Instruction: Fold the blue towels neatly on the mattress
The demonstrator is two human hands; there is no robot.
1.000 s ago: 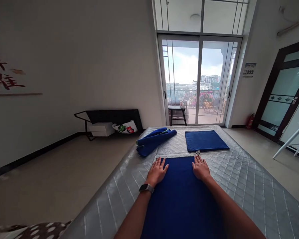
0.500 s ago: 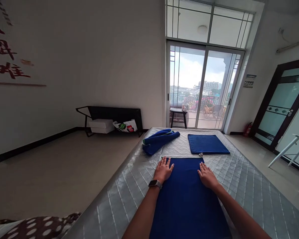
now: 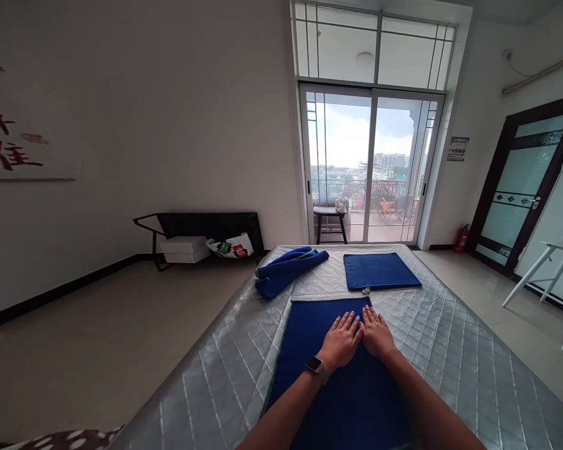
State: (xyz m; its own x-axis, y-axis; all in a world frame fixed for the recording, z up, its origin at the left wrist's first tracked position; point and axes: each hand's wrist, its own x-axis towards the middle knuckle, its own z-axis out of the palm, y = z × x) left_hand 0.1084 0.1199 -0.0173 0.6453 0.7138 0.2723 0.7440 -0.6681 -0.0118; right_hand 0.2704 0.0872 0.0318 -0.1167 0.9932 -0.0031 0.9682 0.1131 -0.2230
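Observation:
A blue cloth [image 3: 304,350] with a green-stitched edge lies flat in front of me on the silver quilted mattress [image 3: 216,375]. My left hand [image 3: 341,340], below a wrist with a smartwatch [image 3: 315,364], rests flat on the cloth with fingers stretched out. Close beside it, thumbs nearly touching, my right hand [image 3: 376,330] lies flat near the cloth's far right corner. Neither hand grips anything. Beyond them, a folded blue cloth [image 3: 381,271] lies flat on the right, and a loosely bunched blue cloth [image 3: 288,270] lies on the left.
Along the left wall stands a black bench-like frame [image 3: 211,228] with a white box [image 3: 182,249] and a printed bag [image 3: 232,245]. A dark stool [image 3: 329,215] is by the sliding glass door [image 3: 370,162]. White furniture legs [image 3: 528,275] stand at right; polka-dot fabric [image 3: 75,439] shows bottom left.
My left hand has slid right across the cloth, from its far left corner to beside my right hand. The right hand stays near the far right corner. The camera view has shifted slightly.

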